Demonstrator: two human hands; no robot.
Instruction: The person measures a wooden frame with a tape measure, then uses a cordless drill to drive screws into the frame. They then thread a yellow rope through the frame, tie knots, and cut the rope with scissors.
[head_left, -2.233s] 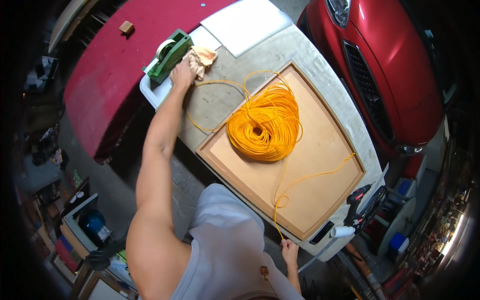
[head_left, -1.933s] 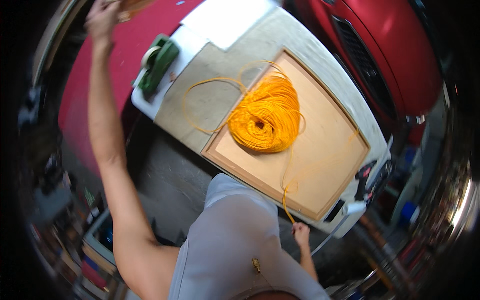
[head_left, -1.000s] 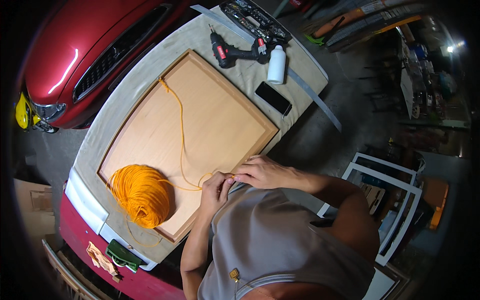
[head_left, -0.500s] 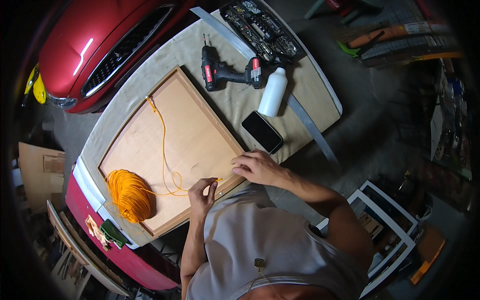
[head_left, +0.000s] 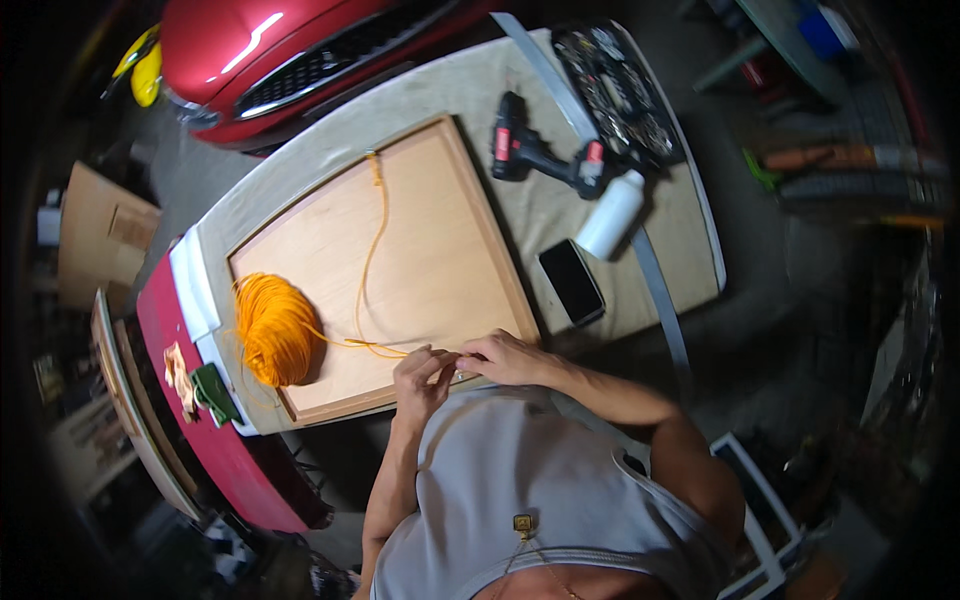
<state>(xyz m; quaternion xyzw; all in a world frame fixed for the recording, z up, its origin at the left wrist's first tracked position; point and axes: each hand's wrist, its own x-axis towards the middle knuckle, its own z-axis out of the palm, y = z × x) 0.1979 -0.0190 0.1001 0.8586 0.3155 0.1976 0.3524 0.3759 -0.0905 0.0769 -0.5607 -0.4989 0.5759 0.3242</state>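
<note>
An orange cord (head_left: 373,245) is tied to a small fitting on the far rim of a shallow wooden frame with a flat panel (head_left: 440,230). It runs down the panel to my hands, and another length leads to a thick orange ball of cord (head_left: 272,325) at the panel's left. My left hand (head_left: 422,382) pinches the cord above the frame's near rim. Fingertips of my right hand (head_left: 508,358) are closed and meet the left fingers at the cord's end, which they mostly hide. Just below them, a small metal fitting (head_left: 461,376) sits on the near rim.
On the cloth-covered table right of the frame lie a black phone (head_left: 571,283), a white bottle (head_left: 612,215), a cordless drill (head_left: 535,150), a long metal strip (head_left: 660,290) and a tray of small hardware (head_left: 618,95). A red car (head_left: 300,60) stands beyond the table.
My right hand has moved left to meet the left hand, and its fingers have closed at the cord's end. The cord's loop on the panel has been drawn narrower. The view has shifted.
</note>
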